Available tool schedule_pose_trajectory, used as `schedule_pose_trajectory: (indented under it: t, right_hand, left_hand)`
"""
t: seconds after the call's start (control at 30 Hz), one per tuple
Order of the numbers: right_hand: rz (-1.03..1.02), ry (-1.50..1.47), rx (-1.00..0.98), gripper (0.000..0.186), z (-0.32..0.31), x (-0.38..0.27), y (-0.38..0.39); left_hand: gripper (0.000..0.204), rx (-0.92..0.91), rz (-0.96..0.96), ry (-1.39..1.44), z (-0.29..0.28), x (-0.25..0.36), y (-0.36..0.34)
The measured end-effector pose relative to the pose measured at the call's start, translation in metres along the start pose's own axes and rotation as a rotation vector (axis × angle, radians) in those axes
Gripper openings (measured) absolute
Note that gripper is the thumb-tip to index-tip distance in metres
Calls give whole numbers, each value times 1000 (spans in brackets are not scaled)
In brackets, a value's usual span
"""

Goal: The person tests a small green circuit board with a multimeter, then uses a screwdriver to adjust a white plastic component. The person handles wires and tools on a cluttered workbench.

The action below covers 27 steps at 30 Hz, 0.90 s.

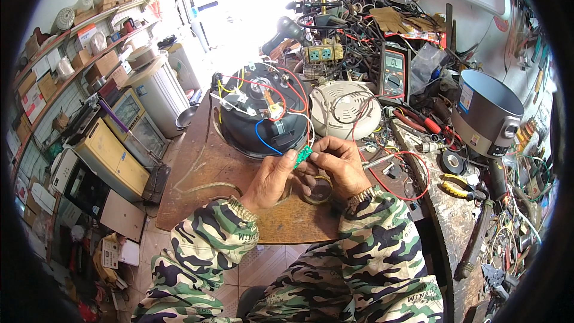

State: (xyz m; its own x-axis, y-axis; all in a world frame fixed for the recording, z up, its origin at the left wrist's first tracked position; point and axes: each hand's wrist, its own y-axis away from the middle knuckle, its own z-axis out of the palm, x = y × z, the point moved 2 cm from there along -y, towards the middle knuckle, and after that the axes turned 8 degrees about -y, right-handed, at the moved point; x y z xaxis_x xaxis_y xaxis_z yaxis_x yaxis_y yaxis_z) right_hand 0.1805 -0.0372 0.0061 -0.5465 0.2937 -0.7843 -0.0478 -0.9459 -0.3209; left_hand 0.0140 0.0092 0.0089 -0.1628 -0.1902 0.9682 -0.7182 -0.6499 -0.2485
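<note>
Between my two hands I grip a small green circuit board [302, 157], low over the wooden bench [203, 203]. My left hand [272, 179] has its thumb pressed on the board's lower left side; my right hand [335, 167] pinches its right part with curled fingers. Blue, red and white wires run to the board from a round black appliance base [263, 137] just behind my hands, which has an exposed centre with several wires. A round beige plastic cover [344, 113] lies to its right. A coiled cord partly shows under my hands, mostly hidden by them.
At right stand a multimeter [394, 72] and a cooker body [490, 107]; yellow-handled pliers [457, 188], a tape roll [451, 161] and loose tools crowd the bench edge. Tangled cables [353, 0] are piled behind. Shelves with boxes [89, 63] and appliances line the left wall.
</note>
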Motion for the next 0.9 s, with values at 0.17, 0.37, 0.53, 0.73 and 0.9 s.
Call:
schedule_pose_trajectory:
  t: [0.17, 0.37, 0.53, 0.73, 0.9]
  right_hand:
    - [-1, -4, 9, 7, -4, 3, 0]
    - [-28, 61, 36, 7, -6, 3, -1]
    - [1, 22, 41, 7, -7, 4, 0]
    - [4, 19, 53, 10, -8, 5, -1]
    - [-2, 68, 39, 13, -12, 4, -1]
  left_hand:
    - [64, -11, 9, 9, -1, -1, 0]
    - [57, -10, 4, -17, -2, -4, -1]
    - [44, -19, 44, -4, -4, -7, -2]
    - [36, 3, 64, -20, -4, -7, -3]
    - [35, 23, 72, -100, -4, -7, -4]
